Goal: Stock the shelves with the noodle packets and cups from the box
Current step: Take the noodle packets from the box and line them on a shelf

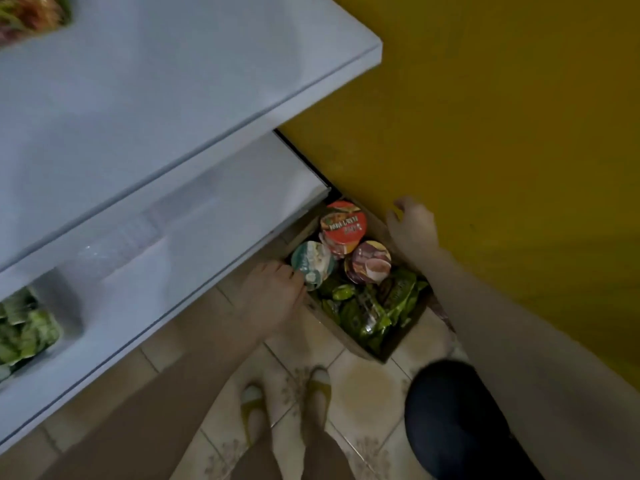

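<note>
— Where does the stocking stand?

— Early, I'd say. The white shelves point(138, 116) fill the left of the view, with one packet up in the top corner point(31, 12) and some green packets on a lower shelf point(24, 330). Most of that surface is bare.

— And the stock?

— In the cardboard box point(349, 337), which sits on the tiled floor point(363, 382) between the lowest shelf and the yellow wall point(502, 133), its far end tucked under the shelf edge. The near half is heaped with green noodle packets point(374, 310). At the far end are three cups: a red-lidded cup point(343, 225), a brown-lidded cup point(369, 261) and a teal-lidded cup point(311, 261), all touching.

— The hands?

— The left hand point(273, 292) is at the box's left rim, fingertips right at the teal-lidded cup. Whether it pinches the cup, grips the rim or only touches, I cannot tell. The right hand point(414, 230) is by the rim on the wall side, fingers loosely curled, nothing visible in them.

— So which step?

— Reaching into the box for the next item — or drawing the box out, since one hand is on each side. The next move needs a firm hold on a single cup, lifted clear of its neighbours and of the shelf edge above.
</note>
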The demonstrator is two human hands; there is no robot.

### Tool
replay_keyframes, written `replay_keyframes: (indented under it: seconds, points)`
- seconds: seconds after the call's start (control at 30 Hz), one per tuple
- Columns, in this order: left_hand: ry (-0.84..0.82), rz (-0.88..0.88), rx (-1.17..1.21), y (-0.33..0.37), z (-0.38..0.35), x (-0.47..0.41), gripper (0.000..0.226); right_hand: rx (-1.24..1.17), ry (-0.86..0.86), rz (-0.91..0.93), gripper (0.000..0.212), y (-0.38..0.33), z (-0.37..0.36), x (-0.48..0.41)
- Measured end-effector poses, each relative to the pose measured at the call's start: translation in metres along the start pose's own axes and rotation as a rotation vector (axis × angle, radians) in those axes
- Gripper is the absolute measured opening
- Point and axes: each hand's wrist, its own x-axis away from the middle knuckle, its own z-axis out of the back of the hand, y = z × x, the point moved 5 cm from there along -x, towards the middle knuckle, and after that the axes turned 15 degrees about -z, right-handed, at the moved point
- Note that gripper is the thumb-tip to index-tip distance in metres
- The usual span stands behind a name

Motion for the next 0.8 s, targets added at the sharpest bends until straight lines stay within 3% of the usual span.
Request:
replay_keyframes:
  seconds: [0.1, 0.27, 0.37, 0.4, 0.63, 0.8]
  points:
    - [-0.121, -0.076, -0.022, 0.02, -0.043, -0.021, 0.015, -0.002, -0.052, -0.09, 0.034, 0.057, -0.026, -0.008]
    - [-0.318, -0.217, -0.031, 0.042, -0.149, -0.061, 0.027, -0.02, -0.117, -0.233, 0.028, 0.146, -0.091, -0.025]
    - [-0.416, -0.26, -0.093, 0.05, -0.204, -0.082, 0.013, -0.014, -0.164, -0.294, 0.028, 0.19, -0.14, -0.034]
    - [-0.436, -0.271, -0.117, 0.05, -0.227, -0.09, 0.017, -0.008, -0.18, -0.313, 0.028, 0.203, -0.157, -0.037]
    - [-0.585, -0.288, -0.108, 0.031, -0.357, -0.15, 0.026, 0.096, -0.341, -0.404, 0.035, 0.254, -0.268, -0.06]
    - [-0.798, -0.256, -0.078, 0.025, -0.429, -0.178, 0.036, 0.31, -0.26, -0.349, 0.048, 0.274, -0.299, -0.07]
